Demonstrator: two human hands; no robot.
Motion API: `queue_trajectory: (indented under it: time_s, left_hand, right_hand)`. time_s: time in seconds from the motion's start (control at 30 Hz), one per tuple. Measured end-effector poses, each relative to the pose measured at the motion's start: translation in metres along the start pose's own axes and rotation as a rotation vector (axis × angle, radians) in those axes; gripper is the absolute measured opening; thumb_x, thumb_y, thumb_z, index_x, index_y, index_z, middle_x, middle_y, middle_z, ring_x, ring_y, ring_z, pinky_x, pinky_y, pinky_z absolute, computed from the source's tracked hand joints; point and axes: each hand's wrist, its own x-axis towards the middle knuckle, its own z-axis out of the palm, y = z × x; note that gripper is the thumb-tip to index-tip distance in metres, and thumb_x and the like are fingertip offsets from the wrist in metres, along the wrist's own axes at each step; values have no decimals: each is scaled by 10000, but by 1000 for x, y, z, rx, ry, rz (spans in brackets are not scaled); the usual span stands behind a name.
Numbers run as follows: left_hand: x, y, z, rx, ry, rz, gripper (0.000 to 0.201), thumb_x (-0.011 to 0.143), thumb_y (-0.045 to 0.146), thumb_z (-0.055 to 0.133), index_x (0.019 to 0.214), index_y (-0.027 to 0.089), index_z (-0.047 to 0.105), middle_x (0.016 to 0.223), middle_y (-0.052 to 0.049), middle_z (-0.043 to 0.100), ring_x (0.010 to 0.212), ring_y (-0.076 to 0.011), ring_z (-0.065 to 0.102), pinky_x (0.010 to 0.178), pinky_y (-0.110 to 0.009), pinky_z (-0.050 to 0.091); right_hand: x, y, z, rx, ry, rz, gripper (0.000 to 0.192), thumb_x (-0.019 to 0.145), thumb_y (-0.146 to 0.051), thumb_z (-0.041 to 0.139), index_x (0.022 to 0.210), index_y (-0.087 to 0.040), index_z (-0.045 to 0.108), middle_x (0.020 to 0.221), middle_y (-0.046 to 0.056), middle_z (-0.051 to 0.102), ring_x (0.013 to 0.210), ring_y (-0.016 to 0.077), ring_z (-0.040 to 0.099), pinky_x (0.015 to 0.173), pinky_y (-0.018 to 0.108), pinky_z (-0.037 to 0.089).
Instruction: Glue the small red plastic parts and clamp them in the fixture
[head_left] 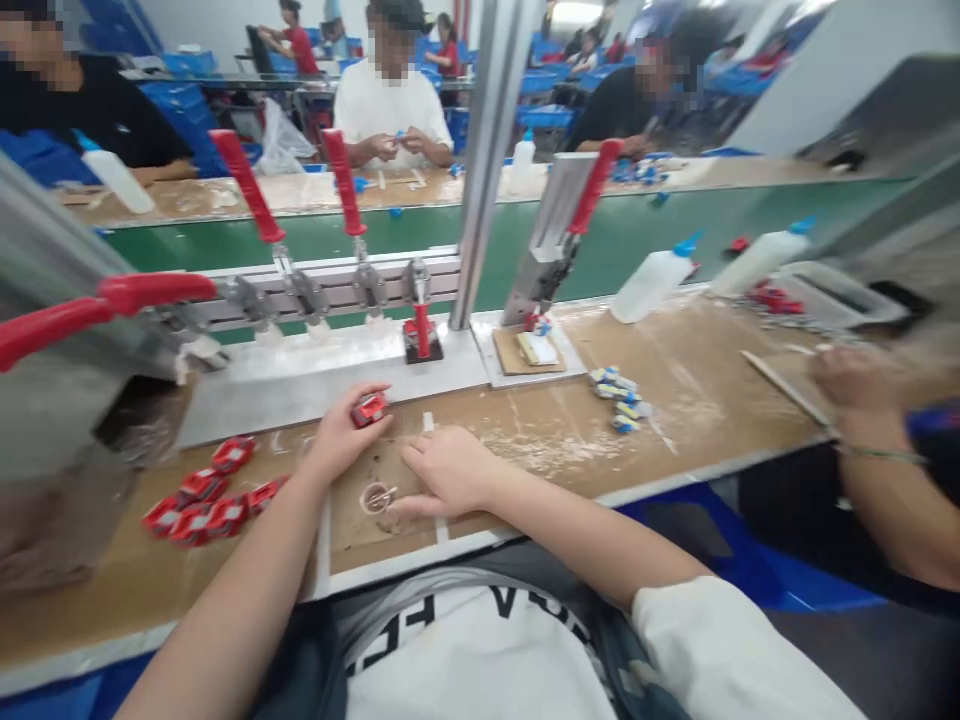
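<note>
**Two hands at work among small red parts**

Several red parts (206,495) lay in a loose heap at the left of the brown surface (675,400). Just right of them, the left hand (341,435) had its fingers closed around one small red piece (370,409), held just above the surface near the metal plate (300,380). The right hand (446,470) rested flat, fingers loosely spread and holding nothing, beside a small round cup (375,496). Farther right, a co-worker's hand (855,380) touched the surface.
</note>
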Motion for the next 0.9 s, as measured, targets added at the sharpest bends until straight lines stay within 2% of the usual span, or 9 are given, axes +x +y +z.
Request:
queue_trajectory:
  time_s: [0.07, 0.2, 0.3, 0.4, 0.5, 0.63, 0.73, 0.8, 0.9]
  left_hand:
    - [1, 0, -2, 15, 20, -32, 500, 815, 496, 730, 1234, 226, 683, 1164, -55, 728, 1053, -246, 681, 1041, -388, 519]
    - [1, 3, -6, -47, 82, -75, 546, 819, 560, 731, 1231, 215, 638, 1133, -69, 734, 990, -245, 680, 959, -373, 536]
    - [-2, 12, -10, -10, 121, -97, 606, 805, 591, 738, 1260, 209, 617, 1030, -53, 721, 856, -218, 653, 823, -333, 540]
    - [-4, 29, -13, 63, 82, -66, 596, 816, 596, 729, 1275, 231, 627, 919, -14, 687, 765, -197, 617, 739, -309, 515]
    - [-9, 54, -11, 98, -17, -18, 542, 829, 582, 730, 1239, 240, 639, 881, -3, 685, 741, -197, 625, 705, -304, 503]
    - [-15, 86, -1, 97, -124, 52, 415, 838, 489, 739, 1149, 233, 636, 881, -4, 701, 749, -183, 638, 703, -292, 494]
    - [-16, 102, 7, 77, -157, 69, 345, 853, 423, 736, 1110, 240, 596, 745, 43, 627, 644, -141, 567, 634, -258, 441]
    - [-17, 109, 14, 83, -139, 72, 315, 863, 403, 732, 1081, 247, 566, 703, 66, 585, 597, -125, 523, 611, -249, 417]
    - [-22, 120, 26, 128, -79, 70, 267, 888, 381, 701, 1050, 259, 527, 704, 68, 592, 590, -135, 537, 606, -255, 415]
  right_hand:
    - [-29, 22, -13, -22, 65, 173, 596, 1005, -728, 508, 953, -160, 679, 914, 103, 711, 803, 220, 651, 690, 320, 385]
    - [-121, 96, -37, -155, 359, 729, 412, 1094, -461, 477, 885, -197, 713, 941, 89, 689, 814, 193, 629, 675, 305, 378]
    - [-181, 152, -45, -260, 388, 983, 353, 1068, -342, 489, 893, -189, 753, 956, 116, 678, 824, 217, 614, 669, 320, 393]
    - [-208, 182, -46, -250, 271, 963, 281, 1019, -290, 552, 876, -181, 769, 1014, 150, 693, 943, 267, 625, 764, 355, 447]
    - [-212, 188, -46, -168, 203, 815, 217, 986, -294, 600, 892, -183, 760, 1027, 148, 720, 1003, 287, 626, 868, 387, 463]
    - [-214, 193, -41, 68, 202, 753, 231, 943, -414, 648, 831, -220, 705, 846, 103, 726, 843, 264, 652, 771, 371, 475]
    - [-209, 200, -35, 208, 252, 777, 309, 858, -542, 706, 840, -234, 697, 799, 94, 709, 754, 260, 653, 708, 378, 484]
    - [-198, 190, -36, 284, 329, 765, 403, 811, -625, 724, 912, -235, 741, 816, 95, 707, 735, 262, 646, 712, 402, 504]
    - [-165, 147, -44, 519, 488, 689, 454, 808, -660, 738, 981, -247, 812, 901, 112, 723, 779, 259, 654, 747, 422, 540]
